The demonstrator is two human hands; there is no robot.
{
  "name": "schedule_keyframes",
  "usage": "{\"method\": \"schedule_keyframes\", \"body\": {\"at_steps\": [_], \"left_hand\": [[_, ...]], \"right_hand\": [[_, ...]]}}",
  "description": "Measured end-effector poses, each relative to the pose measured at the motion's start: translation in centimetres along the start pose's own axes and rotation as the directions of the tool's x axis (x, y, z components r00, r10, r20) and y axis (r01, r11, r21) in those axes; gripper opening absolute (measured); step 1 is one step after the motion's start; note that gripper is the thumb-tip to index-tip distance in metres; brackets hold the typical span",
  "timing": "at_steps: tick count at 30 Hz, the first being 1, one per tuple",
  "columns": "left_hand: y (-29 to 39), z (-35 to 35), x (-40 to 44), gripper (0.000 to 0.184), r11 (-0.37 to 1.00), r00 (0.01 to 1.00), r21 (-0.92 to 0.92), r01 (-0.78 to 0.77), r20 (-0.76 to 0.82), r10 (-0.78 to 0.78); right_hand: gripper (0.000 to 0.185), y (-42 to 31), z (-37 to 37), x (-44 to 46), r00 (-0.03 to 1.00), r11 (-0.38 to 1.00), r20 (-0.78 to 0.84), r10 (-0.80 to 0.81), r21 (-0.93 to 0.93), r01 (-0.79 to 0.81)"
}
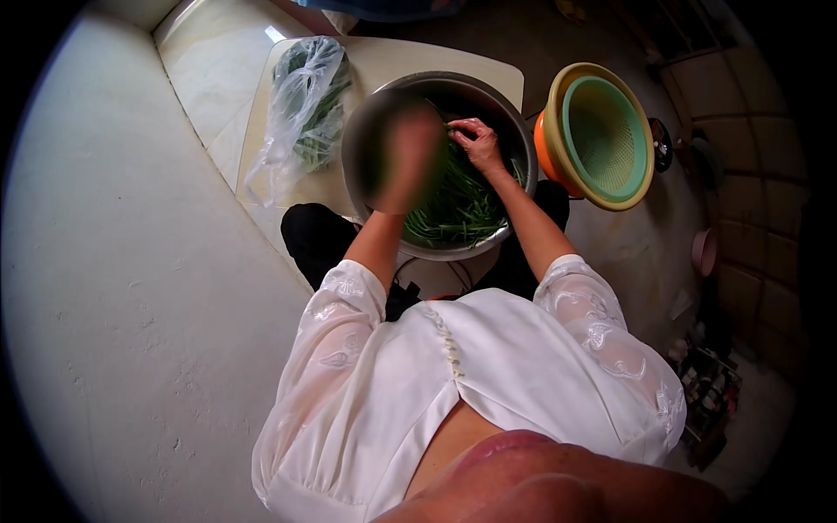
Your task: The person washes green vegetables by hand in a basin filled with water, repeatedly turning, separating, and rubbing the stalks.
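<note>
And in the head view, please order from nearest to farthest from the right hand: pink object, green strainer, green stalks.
1. Green stalks, in the basin.
2. Green strainer, right of the basin.
3. Pink object, farther right, lower in view.

The only view looks from the person's head, forward and steeply down, through a very wide lens that leaves dark, rounded corners. The white blouse [497, 349] looms close across the lower middle; the metal basin [514, 122] with the left hand [410, 148] and right hand [478, 146] sits farther off, upper centre.
</note>
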State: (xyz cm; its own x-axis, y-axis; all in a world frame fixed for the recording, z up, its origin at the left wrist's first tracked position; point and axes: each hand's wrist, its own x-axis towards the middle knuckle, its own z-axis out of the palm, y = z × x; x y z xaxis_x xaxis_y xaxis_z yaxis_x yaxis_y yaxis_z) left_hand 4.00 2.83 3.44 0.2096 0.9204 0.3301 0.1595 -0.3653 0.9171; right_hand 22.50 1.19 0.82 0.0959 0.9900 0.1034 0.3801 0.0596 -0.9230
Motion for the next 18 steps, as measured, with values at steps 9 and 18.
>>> {"method": "schedule_keyframes", "body": {"at_steps": [9, 18], "left_hand": [[1.1, 0.0, -1.2, 0.015, 0.687, 0.919, -0.61, 0.395, 0.257, -0.3], [2.4, 0.0, -1.1, 0.019, 0.478, 0.877, -0.749, 0.458, 0.293, -0.382]], "right_hand": [[0.018, -0.3, 0.2, -0.2, 1.0, 1.0, -0.013, -0.026, -0.003, 0.026], [0.019, -0.1, 0.0, -0.3, 0.999, 0.999, -0.011, -0.035, -0.013, 0.035]]}}
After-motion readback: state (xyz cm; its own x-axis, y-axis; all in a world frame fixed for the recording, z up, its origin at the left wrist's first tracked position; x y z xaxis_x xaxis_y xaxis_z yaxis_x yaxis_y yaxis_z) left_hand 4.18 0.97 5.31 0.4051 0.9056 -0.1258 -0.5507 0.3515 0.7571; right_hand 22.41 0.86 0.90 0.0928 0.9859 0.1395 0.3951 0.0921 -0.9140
